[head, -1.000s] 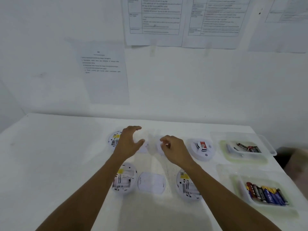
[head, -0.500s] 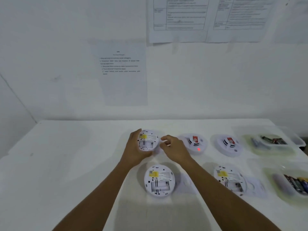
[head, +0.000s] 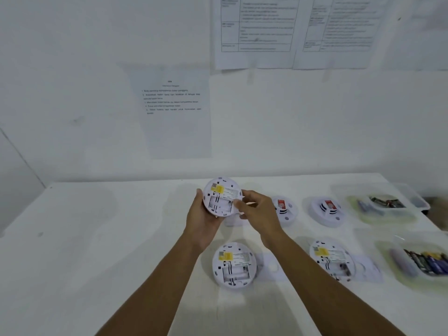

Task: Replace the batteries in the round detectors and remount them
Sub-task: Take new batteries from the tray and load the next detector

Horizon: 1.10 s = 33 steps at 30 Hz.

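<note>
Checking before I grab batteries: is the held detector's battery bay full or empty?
Empty, it seems: the detector in the left hand shows its back, its bay plain white with nothing in it.

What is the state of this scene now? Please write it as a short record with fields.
Held: held detector, above the table, back side toward the camera, battery bay apparently empty
Left hand: left hand grips its left rim
Right hand: right hand pinches its right rim
Back up on table: middle detector, right detector
Face up: face-up detector; second face-up detector, partly behind the right hand
Batteries: batteries in near tray
Far tray: far tray, dark contents, blurred
</note>
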{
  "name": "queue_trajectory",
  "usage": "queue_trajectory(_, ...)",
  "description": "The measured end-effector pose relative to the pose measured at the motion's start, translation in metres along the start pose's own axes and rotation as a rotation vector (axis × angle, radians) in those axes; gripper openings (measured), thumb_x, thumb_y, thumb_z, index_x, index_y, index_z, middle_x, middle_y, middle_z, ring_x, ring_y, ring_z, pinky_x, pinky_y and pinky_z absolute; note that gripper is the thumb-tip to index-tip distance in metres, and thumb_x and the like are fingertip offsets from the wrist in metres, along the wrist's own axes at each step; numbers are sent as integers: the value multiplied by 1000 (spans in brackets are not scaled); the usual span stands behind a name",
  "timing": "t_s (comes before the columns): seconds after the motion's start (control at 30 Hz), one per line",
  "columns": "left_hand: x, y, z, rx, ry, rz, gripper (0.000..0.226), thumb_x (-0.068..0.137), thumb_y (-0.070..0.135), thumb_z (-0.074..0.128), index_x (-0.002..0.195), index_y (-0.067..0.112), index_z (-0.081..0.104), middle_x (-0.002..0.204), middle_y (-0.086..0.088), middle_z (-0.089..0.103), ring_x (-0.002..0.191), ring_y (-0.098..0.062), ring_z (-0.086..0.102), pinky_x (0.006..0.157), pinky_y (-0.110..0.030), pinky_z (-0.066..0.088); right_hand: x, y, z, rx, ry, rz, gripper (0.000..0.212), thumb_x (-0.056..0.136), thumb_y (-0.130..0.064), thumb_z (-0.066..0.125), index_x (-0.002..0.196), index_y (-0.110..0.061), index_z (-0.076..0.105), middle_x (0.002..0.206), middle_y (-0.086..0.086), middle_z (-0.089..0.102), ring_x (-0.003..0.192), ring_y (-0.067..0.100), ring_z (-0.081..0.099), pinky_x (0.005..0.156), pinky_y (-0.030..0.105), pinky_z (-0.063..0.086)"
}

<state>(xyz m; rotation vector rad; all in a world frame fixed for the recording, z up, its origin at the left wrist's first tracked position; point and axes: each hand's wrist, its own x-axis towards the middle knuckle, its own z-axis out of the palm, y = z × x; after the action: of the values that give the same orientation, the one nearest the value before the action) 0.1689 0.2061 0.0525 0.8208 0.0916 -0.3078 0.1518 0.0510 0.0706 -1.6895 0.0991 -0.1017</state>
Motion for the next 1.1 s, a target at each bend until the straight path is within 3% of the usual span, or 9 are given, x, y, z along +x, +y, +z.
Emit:
queue_trajectory(0.23,5,-10,32,-93,-51,-35,47,101,31,37,129,3,61,130,-21,62,124,-36,56,109,-47,41,-6,-8,-34,-109,102,-89,32,84,-24,73,116,-27,66,87,-4,66,71,11,63,69,30,57)
queue_trajectory(0.33,8,-22,58,-112,-92,-78,45,99,33,38,111,9,74,127,-18,65,114,-33,60,104,-44,43,-7,-8,-62,-173,109,-132,27,83,-27,73,109,-33,68,82,-7,67,67,8,62,64,30,55)
queue_trajectory(0.43,18,-44,85,-152,-91,-107,51,102,40,36,106,10,76,125,-18,66,111,-32,62,99,-44,47,-8,-12,-98,-189,118,-147,23,86,-25,70,108,-30,70,80,-4,68,63,8,63,57,23,50)
queue_trajectory(0.53,26,-74,120,-154,-88,-125,55,102,48,34,117,9,70,124,-19,66,111,-33,63,92,-43,49,-7,-12,-146,-226,119,-153,17,89,-24,67,103,-32,71,79,-7,68,63,6,61,60,20,48)
queue_trajectory(0.6,32,-94,146,-141,-84,-126,53,102,49,35,123,9,64,126,-19,65,114,-33,61,94,-43,49,-4,-10,-183,-262,130,-153,14,88,-24,66,99,-30,73,80,-8,69,65,8,61,64,23,51)
queue_trajectory(0.73,45,-134,186,-162,-87,-144,54,102,48,35,126,9,63,127,-19,65,118,-34,59,96,-45,47,15,-3,-268,-317,182,-146,13,88,-13,65,94,-19,74,83,-4,72,68,7,64,61,14,49)
queue_trajectory(0.83,54,-159,208,-154,-78,-181,59,101,52,36,134,8,57,130,-20,63,122,-37,57,103,-50,44,39,4,-333,-509,198,-110,11,83,-12,70,90,-18,75,84,1,73,81,14,67,76,25,53)
queue_trajectory(0.97,67,-183,226,-134,-34,-190,62,100,54,35,136,8,55,132,-22,61,125,-40,54,115,-55,29,73,8,-396,-830,45,16,13,78,-5,70,83,-16,75,83,2,73,79,16,68,62,13,46)
queue_trajectory(1.1,75,-196,233,-125,1,-177,62,101,53,35,135,7,55,132,-22,61,122,-38,56,114,-53,33,91,16,-406,-1034,-261,41,12,75,-5,74,83,-14,75,72,-8,64,74,16,65,64,21,52)
